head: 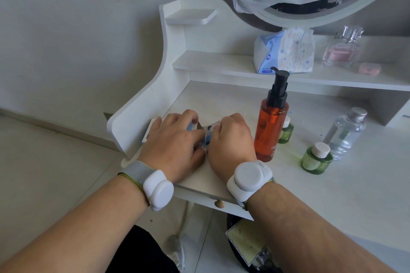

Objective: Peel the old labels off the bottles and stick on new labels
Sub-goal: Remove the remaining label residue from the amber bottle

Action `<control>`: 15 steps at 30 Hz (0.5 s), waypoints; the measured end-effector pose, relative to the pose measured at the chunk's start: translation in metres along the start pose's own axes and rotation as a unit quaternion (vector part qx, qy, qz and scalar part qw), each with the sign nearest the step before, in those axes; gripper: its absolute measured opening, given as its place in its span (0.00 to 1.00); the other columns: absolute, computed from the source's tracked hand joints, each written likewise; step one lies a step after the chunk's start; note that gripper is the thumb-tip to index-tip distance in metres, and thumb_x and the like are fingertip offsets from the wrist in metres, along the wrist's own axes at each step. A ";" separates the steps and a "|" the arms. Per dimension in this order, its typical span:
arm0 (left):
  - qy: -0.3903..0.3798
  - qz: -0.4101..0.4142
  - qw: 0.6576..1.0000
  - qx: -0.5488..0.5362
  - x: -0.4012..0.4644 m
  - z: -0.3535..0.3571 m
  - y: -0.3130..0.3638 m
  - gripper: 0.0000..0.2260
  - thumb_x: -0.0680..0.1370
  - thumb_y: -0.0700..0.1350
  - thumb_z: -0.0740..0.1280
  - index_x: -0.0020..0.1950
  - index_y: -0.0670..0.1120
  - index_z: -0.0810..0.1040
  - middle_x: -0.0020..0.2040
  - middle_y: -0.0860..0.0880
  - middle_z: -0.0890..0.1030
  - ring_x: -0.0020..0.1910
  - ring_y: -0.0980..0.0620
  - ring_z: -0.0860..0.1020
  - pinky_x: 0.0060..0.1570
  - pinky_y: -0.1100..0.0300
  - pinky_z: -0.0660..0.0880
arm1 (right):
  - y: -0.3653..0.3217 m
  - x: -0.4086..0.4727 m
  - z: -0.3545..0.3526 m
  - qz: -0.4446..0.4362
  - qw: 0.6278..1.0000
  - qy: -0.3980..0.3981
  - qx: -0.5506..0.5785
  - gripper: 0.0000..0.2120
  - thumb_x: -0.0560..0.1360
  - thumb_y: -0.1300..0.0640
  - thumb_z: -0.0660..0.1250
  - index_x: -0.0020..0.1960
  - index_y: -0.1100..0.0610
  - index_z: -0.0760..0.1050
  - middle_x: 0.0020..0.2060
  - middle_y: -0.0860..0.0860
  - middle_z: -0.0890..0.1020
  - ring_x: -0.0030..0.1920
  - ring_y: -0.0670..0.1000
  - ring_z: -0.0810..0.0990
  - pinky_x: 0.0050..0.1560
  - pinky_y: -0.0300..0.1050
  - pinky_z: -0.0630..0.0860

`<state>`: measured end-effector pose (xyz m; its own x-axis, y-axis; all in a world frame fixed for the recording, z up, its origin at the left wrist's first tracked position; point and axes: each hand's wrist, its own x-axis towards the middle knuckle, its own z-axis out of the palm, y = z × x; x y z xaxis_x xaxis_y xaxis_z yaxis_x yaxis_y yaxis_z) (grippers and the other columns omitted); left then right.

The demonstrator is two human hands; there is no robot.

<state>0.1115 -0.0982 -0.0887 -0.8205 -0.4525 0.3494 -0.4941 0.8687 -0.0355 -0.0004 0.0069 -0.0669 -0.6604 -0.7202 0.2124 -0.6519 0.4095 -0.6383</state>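
Observation:
A small item with a blue and white label (206,134) lies on the white dressing table (332,195) near its left front corner, mostly hidden under my hands. My left hand (173,142) grips its left end with curled fingers. My right hand (230,142) pinches the label's right side. An orange pump bottle (269,131) with a black pump stands upright just right of my right hand. Two small green bottles (316,158) (286,132) with white caps and a clear bottle (346,133) with a silver cap stand further right.
A tissue pack (285,51), a pink perfume bottle (342,49) and a small pink case (369,68) sit on the raised shelf. A round mirror (310,10) draped in plastic hangs above. A bin with a yellow sheet (248,241) stands under the table's front edge.

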 end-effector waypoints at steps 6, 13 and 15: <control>0.006 -0.003 1.000 -0.008 -0.002 0.001 0.004 0.14 0.75 0.56 0.55 0.42 0.54 0.80 0.62 0.51 0.72 0.53 0.43 0.73 0.53 0.45 0.69 | -0.002 0.000 -0.001 0.005 1.000 -0.003 -0.012 0.17 0.81 0.63 0.58 0.35 0.54 0.59 0.44 0.52 0.68 0.35 0.48 0.66 0.34 0.40 0.61; 0.008 -0.014 0.999 -0.040 -0.003 0.001 0.006 0.05 0.74 0.56 0.58 0.40 0.58 0.68 0.63 0.52 0.72 0.55 0.43 0.73 0.57 0.42 0.70 | 0.002 -0.001 -0.002 0.025 0.998 0.050 0.036 0.10 0.82 0.60 0.57 0.42 0.60 0.68 0.39 0.52 0.70 0.38 0.52 0.69 0.34 0.43 0.60; 0.019 -0.015 0.999 -0.045 -0.005 0.003 0.007 0.04 0.74 0.55 0.58 0.40 0.58 0.66 0.63 0.53 0.72 0.55 0.44 0.73 0.58 0.42 0.70 | 0.004 -0.002 0.002 0.033 0.996 0.064 0.055 0.13 0.82 0.59 0.58 0.39 0.58 0.66 0.38 0.52 0.70 0.37 0.52 0.69 0.33 0.44 0.60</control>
<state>0.1110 -0.0904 -0.0931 -0.7934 -0.4723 0.3839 -0.4894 0.8701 0.0591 -0.0013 0.0086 -0.0710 -0.7471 -0.6133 0.2564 -0.5659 0.3844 -0.7294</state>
